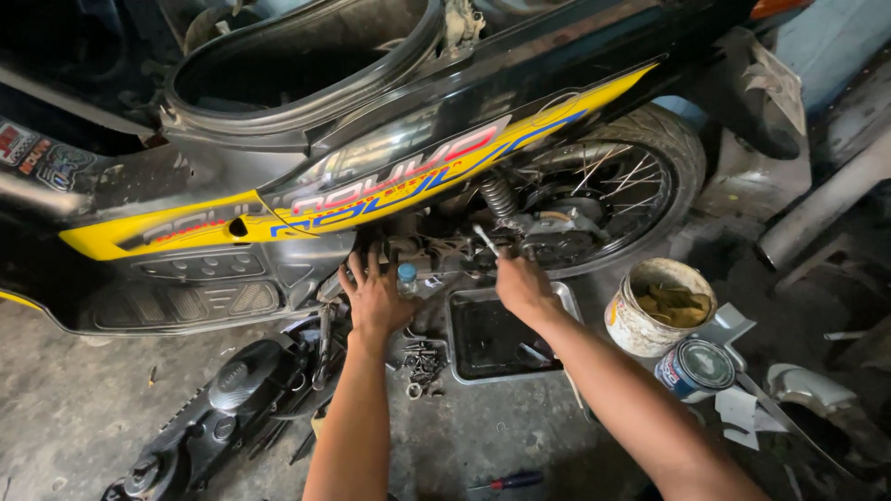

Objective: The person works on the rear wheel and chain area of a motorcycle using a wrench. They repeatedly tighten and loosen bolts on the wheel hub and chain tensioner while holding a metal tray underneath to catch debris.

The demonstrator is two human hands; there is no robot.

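Note:
A black and yellow motorbike (390,139) stands over me with its seat off and its engine side cover removed. My left hand (375,295) rests with fingers spread on the engine parts under the yellow side panel. My right hand (522,281) grips a slim metal tool (485,239) that points up and left into the machinery near the coil spring (498,197). The spoked rear wheel (620,186) is just right of that hand.
On the concrete floor lie a dark metal tray (464,364), a pile of bolts (423,364), a black engine cover (223,408), a dirty white bucket (655,308), a small tin can (694,369), a red-handled screwdriver (509,481) and an exhaust pipe (821,206).

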